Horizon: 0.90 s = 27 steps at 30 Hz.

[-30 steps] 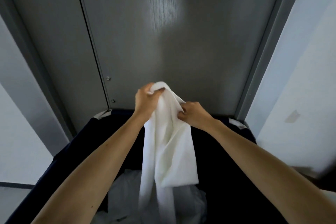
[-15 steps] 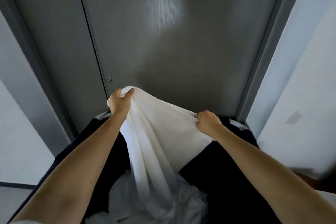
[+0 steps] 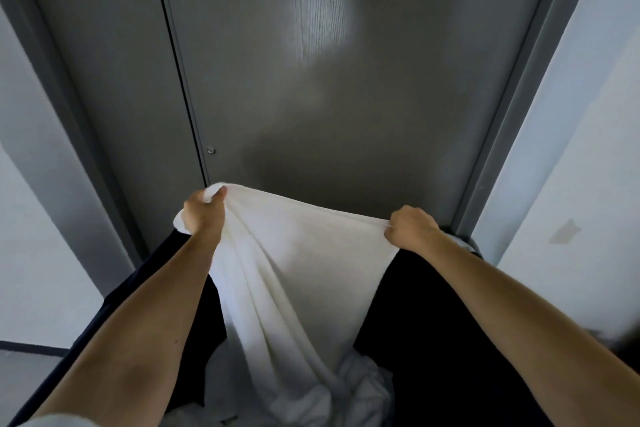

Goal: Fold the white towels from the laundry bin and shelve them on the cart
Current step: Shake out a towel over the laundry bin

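Left hand (image 3: 203, 215) and right hand (image 3: 411, 228) have drawn further apart, stretching the white towel (image 3: 298, 263) wide between 10 and 2 o'clock. Each grips its top edge in curled fingers; the towel's tail hangs into the dark laundry bin (image 3: 436, 340) at 6 o'clock

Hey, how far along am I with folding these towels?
Early. Done: no folded towel is in view. In hand: the left hand and right hand grip the top edge of one towel, spread between them, its lower end hanging into the bin. Left: fold it, shelve it, then work through the white pile in the bin.
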{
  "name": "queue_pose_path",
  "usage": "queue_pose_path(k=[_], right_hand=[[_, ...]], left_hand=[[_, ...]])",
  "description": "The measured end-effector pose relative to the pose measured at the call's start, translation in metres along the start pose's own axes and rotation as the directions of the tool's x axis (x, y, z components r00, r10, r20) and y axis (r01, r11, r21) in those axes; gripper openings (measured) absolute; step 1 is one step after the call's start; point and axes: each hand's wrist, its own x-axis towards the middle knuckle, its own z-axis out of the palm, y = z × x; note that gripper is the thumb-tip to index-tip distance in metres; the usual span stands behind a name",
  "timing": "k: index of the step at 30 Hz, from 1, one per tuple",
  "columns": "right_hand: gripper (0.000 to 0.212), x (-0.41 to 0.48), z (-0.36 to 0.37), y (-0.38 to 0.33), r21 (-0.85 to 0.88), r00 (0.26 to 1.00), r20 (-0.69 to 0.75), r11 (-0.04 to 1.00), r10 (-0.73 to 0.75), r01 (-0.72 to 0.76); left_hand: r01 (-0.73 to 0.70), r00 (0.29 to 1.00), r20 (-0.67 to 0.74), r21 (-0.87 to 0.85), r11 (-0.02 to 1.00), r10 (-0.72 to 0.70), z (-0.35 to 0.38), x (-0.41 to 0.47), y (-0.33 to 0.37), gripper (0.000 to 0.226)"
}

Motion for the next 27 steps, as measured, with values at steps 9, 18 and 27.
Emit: queue_pose_path(k=[9,18,27], right_hand=[[0.026,0.004,0.017,0.005,0.018,0.994,0.095,0.999,-0.047,0.045],[0.038,-0.001,0.013,-0.026,0.128,0.975,0.200,0.989,-0.099,0.074],[0.048,-0.019,0.051,-0.051,0.582,0.938,0.214,0.807,-0.271,0.101]], left_hand=[[0.018,0.993,0.112,0.110,0.994,-0.030,0.004,0.000,-0.021,0.042],[-0.265,0.908,0.370,0.149,0.953,0.195,0.020,-0.015,-0.005,0.014],[-0.635,0.541,0.830,0.298,0.712,0.136,0.039,-0.060,-0.015,0.036]])
